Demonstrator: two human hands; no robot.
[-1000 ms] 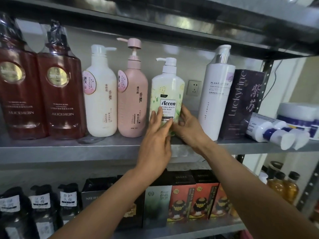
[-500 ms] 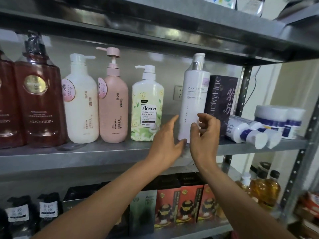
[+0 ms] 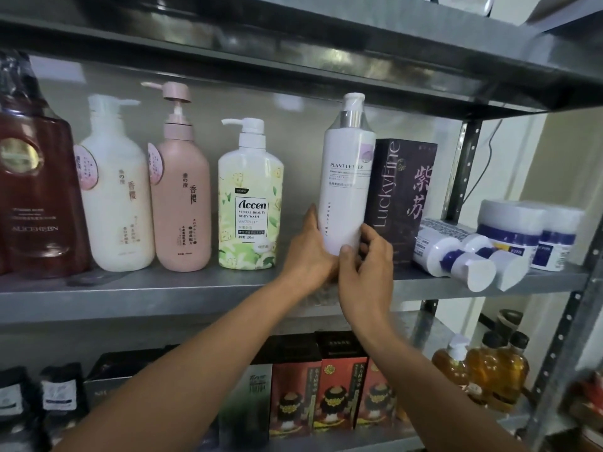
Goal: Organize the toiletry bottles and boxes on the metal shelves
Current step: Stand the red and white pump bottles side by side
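"Two hands were on it, then?"

"Both, low on the white shower-gel bottle. The left hand lay against its left flank with the fingers fairly straight. The right hand pinched it, thumb on the front and fingers curled round the right side."

"And where was the bottle?"

"On the middle metal shelf, upright with its pump at the top. It stood between the Accen body wash and the LuckyFine box. It was just beside the box, perhaps touching it, with a plain gap toward the Accen side."

"Was it lifted or resting?"

"I couldn't tell. The hands hid its base."

"So what did the move turn on?"

"I'd say that gap. The long axis ran straight up, and the grip sat near the foot, so the tall top could tip if it was pushed sideways. The free room lay to the left, where the left hand was the nearer. To the right the box blocked it, and white tubes lay on their sides beyond that."
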